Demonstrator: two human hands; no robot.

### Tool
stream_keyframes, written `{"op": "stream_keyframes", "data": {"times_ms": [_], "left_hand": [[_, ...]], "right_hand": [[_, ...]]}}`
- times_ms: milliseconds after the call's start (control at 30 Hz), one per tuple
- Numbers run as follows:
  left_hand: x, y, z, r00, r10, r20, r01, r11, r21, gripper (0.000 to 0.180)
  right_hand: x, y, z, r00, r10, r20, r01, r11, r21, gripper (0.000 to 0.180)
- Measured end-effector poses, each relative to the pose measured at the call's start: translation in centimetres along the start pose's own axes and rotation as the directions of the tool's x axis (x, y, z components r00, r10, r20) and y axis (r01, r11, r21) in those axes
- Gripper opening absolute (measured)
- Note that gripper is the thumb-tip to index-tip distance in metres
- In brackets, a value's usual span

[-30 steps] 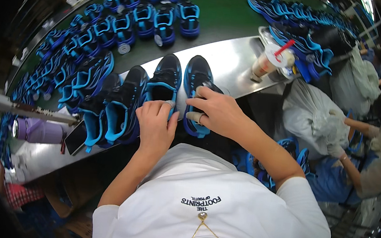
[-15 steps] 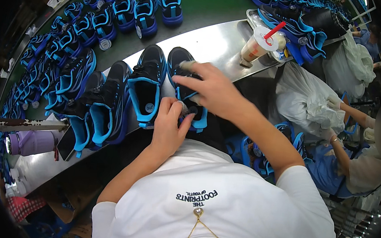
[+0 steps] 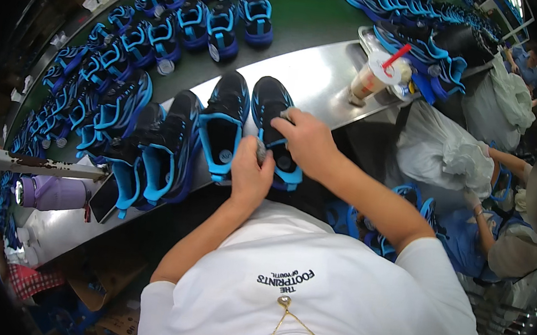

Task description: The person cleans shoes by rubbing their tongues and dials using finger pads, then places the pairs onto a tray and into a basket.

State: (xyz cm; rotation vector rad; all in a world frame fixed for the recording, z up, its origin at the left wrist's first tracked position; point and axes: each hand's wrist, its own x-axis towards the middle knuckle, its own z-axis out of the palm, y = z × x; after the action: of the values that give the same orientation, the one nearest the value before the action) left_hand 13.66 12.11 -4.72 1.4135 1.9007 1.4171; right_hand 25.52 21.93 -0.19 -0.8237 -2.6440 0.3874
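A black sneaker with bright blue trim (image 3: 269,93) stands on the metal bench edge in front of me, toe pointing away. My left hand (image 3: 250,172) is closed at the left side of its opening, thumb and fingers gripping the collar. At the lace area, my right hand (image 3: 309,144) has its fingers bent together in a pinch; what lies between them is too small to make out. Greyish-white coverings show on fingertips of both hands. Just left stands a matching sneaker (image 3: 229,93), with a round sticker on its insole, touched by neither hand's fingertips.
More matching sneakers (image 3: 171,139) stand close on the left. Rows of them fill the green conveyor (image 3: 309,16). A drink cup with a red straw (image 3: 370,80) stands at the right; a purple bottle (image 3: 59,194) lies left. A co-worker handles a white bag (image 3: 442,145).
My right hand's fingers have drawn together from a spread, blurred pose over the laces. My left hand stays at the sneaker's collar. The whole view has shifted slightly.
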Motion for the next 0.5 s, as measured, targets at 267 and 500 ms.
{"op": "stream_keyframes", "data": {"times_ms": [267, 500], "left_hand": [[-0.1, -0.1, 0.5, 0.995, 0.094, -0.012, -0.094, 0.995, 0.031, 0.023], [0.2, 0.2, 0.1, 0.998, 0.036, 0.057, -0.038, 0.999, 0.035, 0.018]], "right_hand": [[-1.8, -1.0, 2.1, 0.987, -0.095, -0.129, 0.085, 0.993, -0.077, 0.039], [-0.8, -1.1, 0.7, 0.998, 0.011, -0.066, -0.011, 1.0, -0.006, 0.052]]}}
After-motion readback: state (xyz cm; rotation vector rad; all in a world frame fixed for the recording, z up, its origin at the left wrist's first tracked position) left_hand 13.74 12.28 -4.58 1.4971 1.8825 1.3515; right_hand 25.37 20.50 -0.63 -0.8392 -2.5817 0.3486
